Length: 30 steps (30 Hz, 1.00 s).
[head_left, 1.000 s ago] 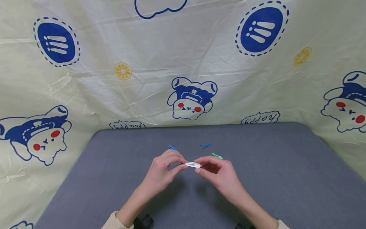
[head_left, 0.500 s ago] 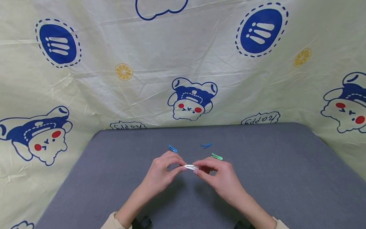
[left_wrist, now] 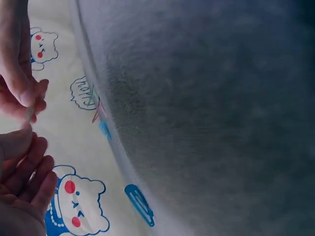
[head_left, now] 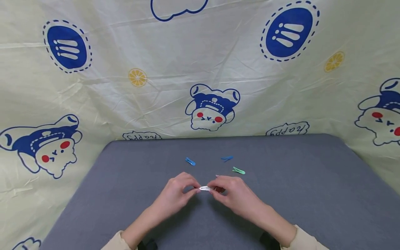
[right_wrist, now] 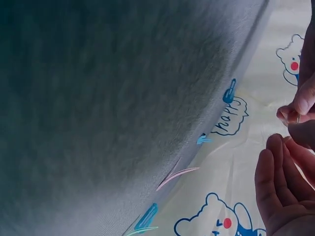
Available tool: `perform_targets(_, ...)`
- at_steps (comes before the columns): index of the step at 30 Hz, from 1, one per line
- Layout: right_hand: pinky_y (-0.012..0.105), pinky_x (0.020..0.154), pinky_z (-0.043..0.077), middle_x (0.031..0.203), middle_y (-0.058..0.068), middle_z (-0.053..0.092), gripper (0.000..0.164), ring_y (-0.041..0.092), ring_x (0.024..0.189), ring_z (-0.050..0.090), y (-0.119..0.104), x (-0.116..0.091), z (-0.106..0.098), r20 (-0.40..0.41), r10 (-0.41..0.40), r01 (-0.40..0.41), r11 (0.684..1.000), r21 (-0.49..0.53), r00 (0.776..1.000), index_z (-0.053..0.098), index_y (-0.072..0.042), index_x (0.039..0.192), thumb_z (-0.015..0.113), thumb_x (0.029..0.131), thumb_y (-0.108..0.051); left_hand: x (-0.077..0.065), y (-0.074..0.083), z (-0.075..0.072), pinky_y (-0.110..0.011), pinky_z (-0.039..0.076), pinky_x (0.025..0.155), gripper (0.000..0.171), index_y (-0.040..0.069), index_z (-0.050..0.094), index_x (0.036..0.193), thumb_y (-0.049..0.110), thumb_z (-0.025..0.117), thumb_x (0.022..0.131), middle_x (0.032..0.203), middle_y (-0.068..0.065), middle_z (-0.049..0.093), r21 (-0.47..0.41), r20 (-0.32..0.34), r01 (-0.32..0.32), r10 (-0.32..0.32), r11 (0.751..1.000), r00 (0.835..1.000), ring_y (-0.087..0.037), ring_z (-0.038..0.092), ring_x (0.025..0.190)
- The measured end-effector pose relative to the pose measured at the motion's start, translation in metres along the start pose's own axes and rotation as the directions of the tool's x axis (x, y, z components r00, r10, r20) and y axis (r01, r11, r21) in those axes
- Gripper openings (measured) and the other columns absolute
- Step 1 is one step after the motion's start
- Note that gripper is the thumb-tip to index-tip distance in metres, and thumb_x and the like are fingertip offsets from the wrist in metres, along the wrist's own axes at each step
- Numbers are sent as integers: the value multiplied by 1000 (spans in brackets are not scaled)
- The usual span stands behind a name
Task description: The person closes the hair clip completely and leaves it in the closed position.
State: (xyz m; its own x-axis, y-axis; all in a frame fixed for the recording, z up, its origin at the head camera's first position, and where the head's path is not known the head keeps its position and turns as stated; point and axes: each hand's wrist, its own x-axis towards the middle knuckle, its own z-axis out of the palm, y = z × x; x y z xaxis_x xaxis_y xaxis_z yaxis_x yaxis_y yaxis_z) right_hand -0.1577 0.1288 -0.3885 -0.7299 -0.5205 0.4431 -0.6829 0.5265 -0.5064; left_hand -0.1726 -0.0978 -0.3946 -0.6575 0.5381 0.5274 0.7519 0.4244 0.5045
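A white snap hair clip (head_left: 205, 188) is held level above the table between my two hands. My left hand (head_left: 178, 190) pinches its left end between thumb and index finger. My right hand (head_left: 232, 194) pinches the right end, covering part of it. In the left wrist view, the left hand (left_wrist: 24, 177) is below and the right hand (left_wrist: 17, 59) above, fingertips nearly meeting at the clip. The right wrist view has the right hand (right_wrist: 285, 182) with its other fingers extended.
Beyond the hands lie a blue hair clip (head_left: 190, 161), a darker blue clip (head_left: 226, 158) and a green clip (head_left: 239, 170), the latter two splayed. A pink clip (right_wrist: 177, 177) shows in the right wrist view. A patterned curtain (head_left: 168, 97) hangs behind the grey table (head_left: 297, 180).
Both hands have drawn slightly nearer the body and closer together with the white hair clip. The left blue clip has come fully into sight, and the right hand covers more of the white one.
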Motion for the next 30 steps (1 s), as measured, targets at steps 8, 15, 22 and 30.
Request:
perform_targets(8,22,63,49,80,-14,60,13,-1,70,54,9,8,4,146,63,-62,998,-14,987,73,-13,96,73,85,-5,-4,-3,4,-29,50,73,7,12,75,86,6,79,83,83,11,66,4,72,144,-144,990,987,-15,59,83)
perform_targets(15,23,62,50,77,-14,61,10,0,68,56,17,15,12,204,143,-154,987,42,968,73,-13,92,74,84,-7,-6,-10,5,-26,52,67,6,13,77,88,7,77,85,79,12,65,-102,139,370,-355,923,924,-6,59,73)
perform_targets(22,24,59,47,73,-15,61,6,2,65,55,22,22,20,272,174,-192,981,42,947,74,-14,87,74,83,-9,-8,-17,5,-24,49,64,5,9,76,86,5,75,85,78,9,66,-95,192,414,-391,905,900,-7,59,71)
perform_targets(30,23,61,48,72,-16,63,6,1,65,56,26,28,26,322,176,-199,979,40,930,75,-14,86,74,82,-9,-8,-25,6,-24,48,63,7,9,75,84,2,74,85,77,9,63,-39,231,391,-372,920,899,-6,56,70)
